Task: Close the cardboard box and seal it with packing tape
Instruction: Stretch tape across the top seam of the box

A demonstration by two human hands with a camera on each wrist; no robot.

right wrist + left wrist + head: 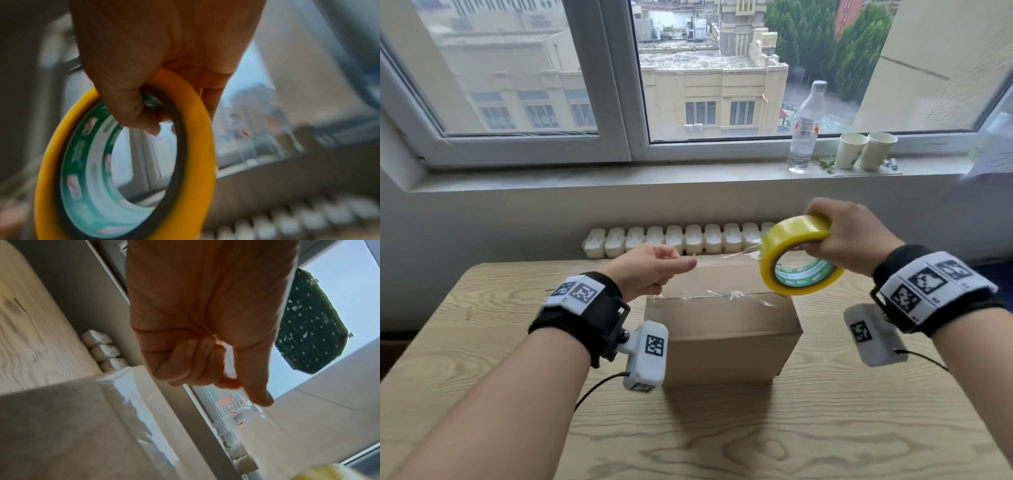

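Cardboard box [722, 329] sits closed on pale wood-grain desk [482, 342], plain brown, boxy, with wrinkled clear tape along its top seam. Right hand [842, 236] grips a round yellow tape roll [801, 255] above the box's right end, fingers curled through the green-printed core, thumb over the glossy outer rim. Left hand [650, 270] hovers over the box's left end, fingers clenched, pinching the free end of a thin clear strip [726, 255] stretched across to the roll. Clear plastic bottle [804, 130] and two paper cups [866, 150] stand on the windowsill, white ribbed radiator [674, 240] behind the desk
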